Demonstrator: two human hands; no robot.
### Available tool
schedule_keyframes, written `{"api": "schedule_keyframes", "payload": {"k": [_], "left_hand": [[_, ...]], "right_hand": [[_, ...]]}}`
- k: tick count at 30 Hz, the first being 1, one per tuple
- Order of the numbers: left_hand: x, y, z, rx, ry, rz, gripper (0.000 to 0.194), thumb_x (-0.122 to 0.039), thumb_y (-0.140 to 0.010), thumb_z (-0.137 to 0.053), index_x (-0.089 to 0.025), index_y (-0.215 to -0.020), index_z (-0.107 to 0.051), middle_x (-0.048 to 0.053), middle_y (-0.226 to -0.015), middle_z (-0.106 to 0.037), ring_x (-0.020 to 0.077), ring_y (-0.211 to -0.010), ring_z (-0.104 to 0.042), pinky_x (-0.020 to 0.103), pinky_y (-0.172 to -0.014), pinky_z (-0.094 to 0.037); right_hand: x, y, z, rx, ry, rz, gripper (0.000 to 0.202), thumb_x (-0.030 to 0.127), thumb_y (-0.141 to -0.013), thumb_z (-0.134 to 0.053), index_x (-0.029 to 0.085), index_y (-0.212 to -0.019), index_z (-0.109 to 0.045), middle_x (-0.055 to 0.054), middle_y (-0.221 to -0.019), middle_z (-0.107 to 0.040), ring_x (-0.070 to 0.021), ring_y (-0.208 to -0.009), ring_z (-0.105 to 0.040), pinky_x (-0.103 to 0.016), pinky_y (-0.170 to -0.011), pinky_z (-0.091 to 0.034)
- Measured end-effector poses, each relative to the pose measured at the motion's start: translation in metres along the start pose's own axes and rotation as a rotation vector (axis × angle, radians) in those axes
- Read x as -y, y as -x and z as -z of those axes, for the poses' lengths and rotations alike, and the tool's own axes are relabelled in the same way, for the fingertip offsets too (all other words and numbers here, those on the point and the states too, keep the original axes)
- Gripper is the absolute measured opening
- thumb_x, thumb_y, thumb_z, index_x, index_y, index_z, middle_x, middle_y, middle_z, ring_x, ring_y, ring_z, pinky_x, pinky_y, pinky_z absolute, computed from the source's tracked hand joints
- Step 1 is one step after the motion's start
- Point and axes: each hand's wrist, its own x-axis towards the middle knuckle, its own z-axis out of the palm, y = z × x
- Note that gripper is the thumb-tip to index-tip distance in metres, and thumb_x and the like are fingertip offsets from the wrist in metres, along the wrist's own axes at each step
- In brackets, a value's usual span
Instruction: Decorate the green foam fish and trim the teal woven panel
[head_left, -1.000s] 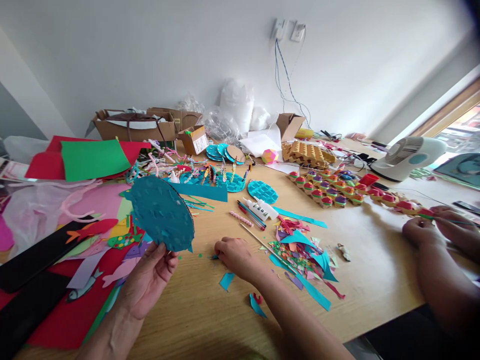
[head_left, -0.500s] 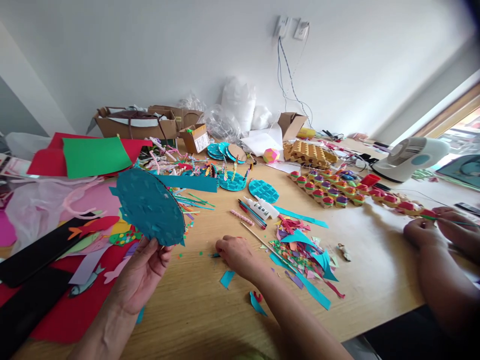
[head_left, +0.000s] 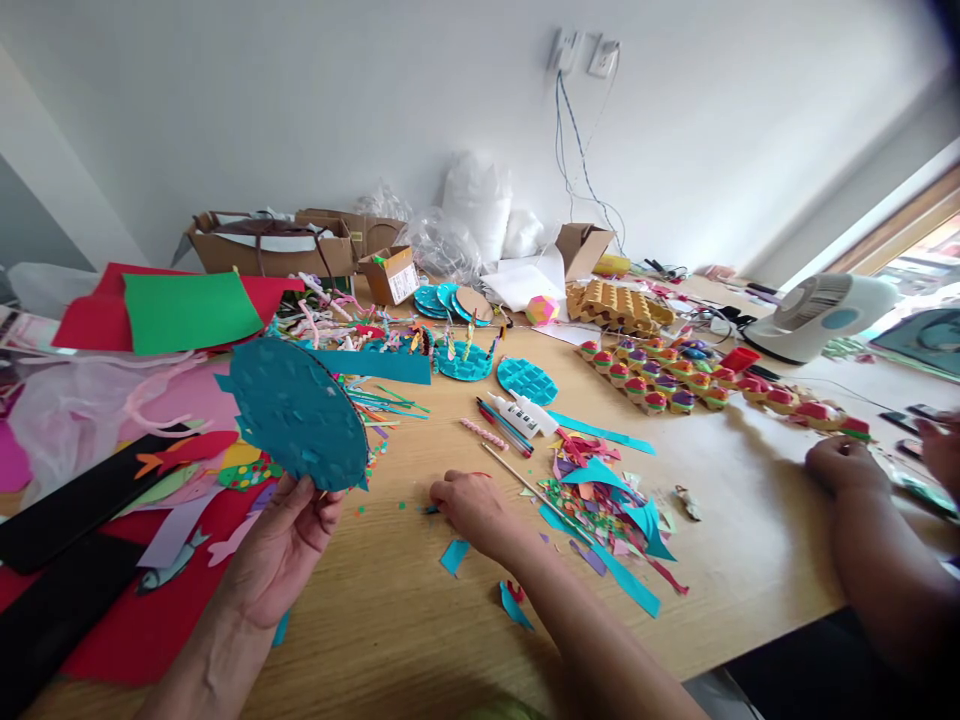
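My left hand [head_left: 289,545] grips the lower edge of a blue paper-covered cardboard disc [head_left: 296,415], held tilted above the table. Small flaps of paper stick up from its face, and a blue paper strip [head_left: 375,366] shows beyond its right side. My right hand [head_left: 469,508] rests on the wood, fingers closed together; a tiny dark-blue bit shows by the fingertips, too small to make out. Just below that hand lies a blue paper scrap [head_left: 454,556]. Right of it are a thin wooden stick [head_left: 517,475] and a heap of coloured paper cuttings [head_left: 592,500].
White glue bottles [head_left: 529,415] and pens [head_left: 504,425] lie mid-table. Farther back are blue lattice discs [head_left: 527,381] and painted egg-carton strips [head_left: 645,380]. A co-worker's hand [head_left: 847,465] is at the right, near a white fan [head_left: 825,310]. Coloured paper fish [head_left: 187,455] lie left.
The co-worker's farther hand has moved right, away from the end of the egg-carton strip. My two hands and the blue disc have hardly moved.
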Motion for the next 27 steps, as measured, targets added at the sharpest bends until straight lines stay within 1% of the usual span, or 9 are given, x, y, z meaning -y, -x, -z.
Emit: {"api": "schedule_keyframes", "payload": {"k": [4,7,12,15,19,21,23,27], "left_hand": [[0.0,0.0,0.0,-0.016,0.002,-0.003,0.018,-0.005,-0.06,-0.072,-0.015,-0.073,-0.063,0.001,-0.068,-0.064,0.0125,-0.056,-0.058,0.017,-0.041,-0.049],[0.001,-0.001,0.0,-0.026,0.005,-0.001,0.018,-0.005,-0.061,-0.07,-0.016,-0.073,-0.063,0.002,-0.069,-0.064,0.0125,-0.057,-0.058,0.018,-0.041,-0.048],[-0.002,-0.001,0.001,-0.02,0.01,-0.008,0.014,-0.005,-0.065,-0.066,-0.016,-0.072,-0.062,0.001,-0.069,-0.062,0.0122,-0.057,-0.057,0.018,-0.04,-0.048],[-0.005,-0.002,0.003,0.007,0.01,-0.021,0.015,-0.006,-0.065,-0.067,-0.016,-0.074,-0.062,0.0,-0.071,-0.062,0.0119,-0.058,-0.057,0.018,-0.04,-0.048],[-0.009,-0.003,0.005,0.041,0.007,-0.02,0.015,-0.008,-0.065,-0.069,-0.016,-0.076,-0.061,0.0,-0.072,-0.062,0.0116,-0.059,-0.057,0.017,-0.042,-0.049],[-0.011,-0.003,0.005,0.036,0.011,-0.029,0.014,-0.008,-0.066,-0.067,-0.016,-0.075,-0.061,0.0,-0.072,-0.062,0.0113,-0.059,-0.057,0.017,-0.042,-0.049],[-0.013,-0.002,0.003,0.032,0.02,-0.041,0.013,-0.007,-0.067,-0.066,-0.016,-0.075,-0.06,0.0,-0.071,-0.062,0.0111,-0.059,-0.057,0.016,-0.042,-0.048],[-0.017,-0.001,0.0,0.022,0.029,-0.056,0.012,-0.007,-0.068,-0.065,-0.015,-0.075,-0.06,0.0,-0.07,-0.06,0.0109,-0.058,-0.056,0.016,-0.041,-0.048]], "right_hand": [[-0.002,-0.001,0.003,0.003,-0.031,-0.014,0.02,0.015,-0.08,-0.046,0.022,-0.088,-0.063,-0.003,-0.086,-0.064,-0.0146,-0.073,-0.059,-0.022,-0.056,-0.031],[-0.005,0.002,0.007,-0.001,-0.065,-0.001,0.02,0.013,-0.08,-0.046,0.021,-0.089,-0.063,-0.002,-0.086,-0.064,-0.0131,-0.077,-0.059,-0.021,-0.059,-0.033],[-0.005,0.021,0.017,0.001,-0.11,0.084,0.018,0.013,-0.08,-0.049,0.021,-0.087,-0.064,-0.001,-0.089,-0.064,-0.0118,-0.081,-0.057,-0.019,-0.064,-0.034],[-0.003,0.034,0.02,0.05,-0.101,0.142,0.019,0.013,-0.081,-0.048,0.021,-0.083,-0.065,-0.002,-0.088,-0.065,-0.0123,-0.077,-0.057,-0.021,-0.06,-0.034],[0.0,0.041,0.021,0.118,-0.059,0.098,0.023,0.012,-0.08,-0.046,0.021,-0.081,-0.067,-0.003,-0.085,-0.067,-0.0145,-0.076,-0.058,-0.022,-0.058,-0.034],[0.001,0.041,0.022,0.094,-0.077,0.085,0.023,0.014,-0.081,-0.046,0.022,-0.084,-0.067,-0.002,-0.086,-0.067,-0.0144,-0.078,-0.058,-0.022,-0.059,-0.034],[0.003,0.038,0.023,0.043,-0.103,0.097,0.022,0.016,-0.082,-0.046,0.022,-0.087,-0.067,-0.002,-0.089,-0.066,-0.0135,-0.079,-0.058,-0.021,-0.061,-0.035],[0.011,0.024,0.025,-0.048,-0.088,0.121,0.018,0.018,-0.082,-0.048,0.021,-0.086,-0.065,-0.002,-0.088,-0.064,-0.0118,-0.078,-0.058,-0.021,-0.062,-0.035]]}}
